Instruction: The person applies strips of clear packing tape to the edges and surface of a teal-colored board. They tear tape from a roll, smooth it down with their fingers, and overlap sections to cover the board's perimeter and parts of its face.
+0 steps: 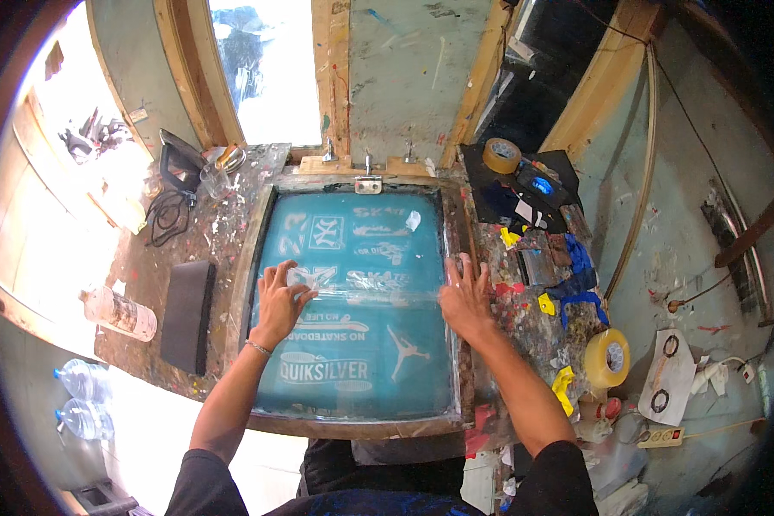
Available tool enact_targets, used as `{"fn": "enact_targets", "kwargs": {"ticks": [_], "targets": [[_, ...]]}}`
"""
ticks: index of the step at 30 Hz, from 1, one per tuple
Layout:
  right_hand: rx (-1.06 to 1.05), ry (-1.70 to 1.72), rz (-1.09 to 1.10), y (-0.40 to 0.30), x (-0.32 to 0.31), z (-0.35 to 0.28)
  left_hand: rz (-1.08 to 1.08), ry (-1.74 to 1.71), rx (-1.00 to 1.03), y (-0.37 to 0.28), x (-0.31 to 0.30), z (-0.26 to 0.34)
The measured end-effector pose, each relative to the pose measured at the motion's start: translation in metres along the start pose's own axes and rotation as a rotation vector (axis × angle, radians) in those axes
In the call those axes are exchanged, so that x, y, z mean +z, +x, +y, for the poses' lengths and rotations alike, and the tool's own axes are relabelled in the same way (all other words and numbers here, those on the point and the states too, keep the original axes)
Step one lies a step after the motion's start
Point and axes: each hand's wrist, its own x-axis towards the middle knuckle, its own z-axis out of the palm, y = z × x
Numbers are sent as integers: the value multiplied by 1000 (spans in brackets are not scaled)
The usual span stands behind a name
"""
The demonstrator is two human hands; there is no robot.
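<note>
A teal silk-screen mesh [342, 406] in a wooden frame [361, 428] lies flat before me, with pale stencil lettering and figures. A strip of clear packing tape [380, 295] is stretched sideways across its middle. My left hand [278, 303] pinches the left end of the strip between thumb and fingers, over the mesh. At the frame's right rail, my right hand [466, 300] has the other end at its fingertips; the grip is partly hidden. Whether the strip touches the mesh is unclear. A small white scrap [413, 221] sits on the upper right mesh. A metal hinge clamp [368, 185] grips the frame's far edge.
On the stained table's left lie a black slab [186, 317], a plastic bottle [119, 314] and a clothes iron [180, 164]. To the right are a tan tape roll [502, 155], a clear tape roll [607, 358], yellow scraps [562, 389] and blue cloth strips [578, 284].
</note>
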Motion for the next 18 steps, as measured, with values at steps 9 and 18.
{"fn": "enact_targets", "kwargs": {"ticks": [9,18], "targets": [[-113,324,187,2,-4,-1,-37,-89,193,16,-33,8],[-212,-41,-34,21,5,9,-214,-309,327,36,32,12]]}}
